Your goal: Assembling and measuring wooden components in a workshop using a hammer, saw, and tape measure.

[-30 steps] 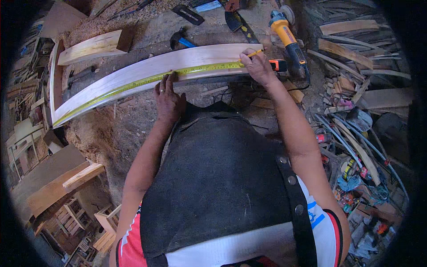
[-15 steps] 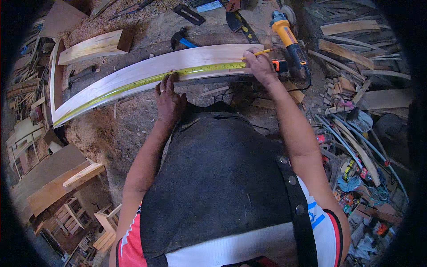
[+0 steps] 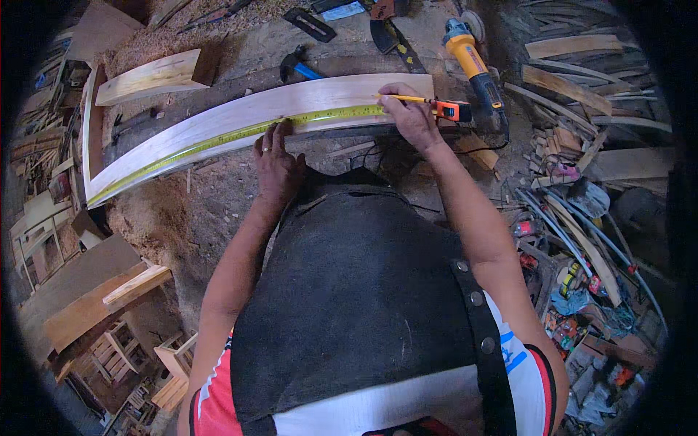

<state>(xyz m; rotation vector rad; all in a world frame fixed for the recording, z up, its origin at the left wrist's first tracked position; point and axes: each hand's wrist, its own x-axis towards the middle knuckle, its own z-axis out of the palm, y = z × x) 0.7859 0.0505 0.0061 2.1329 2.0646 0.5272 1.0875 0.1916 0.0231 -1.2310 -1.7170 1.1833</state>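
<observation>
A long pale curved board [image 3: 313, 94] lies across the work surface, tapering toward the left. Along its near side runs the yellow blade of a tape measure [image 3: 218, 139], whose orange and black case rests at the right end. My left hand [image 3: 280, 163] has its fingers stretched onto the blade and the board's near edge, thumb apart. Near the board's right end, my right hand [image 3: 414, 125] is closed around a yellow pencil [image 3: 403, 97], which points left over the wood beside the blade. Its lower fingers lie by the tape, and whether they touch it is unclear.
Beyond the board are a hammer [image 3: 298, 64] with a blue handle and a yellow angle grinder [image 3: 469, 58], its cord trailing near my right wrist. A shorter curved wood piece [image 3: 149, 78] sits at the back left. Wood strips [image 3: 574, 47] pile up on the right.
My right hand has shifted left along the board with the pencil, uncovering more of the tape measure's case. My left hand stays in place.
</observation>
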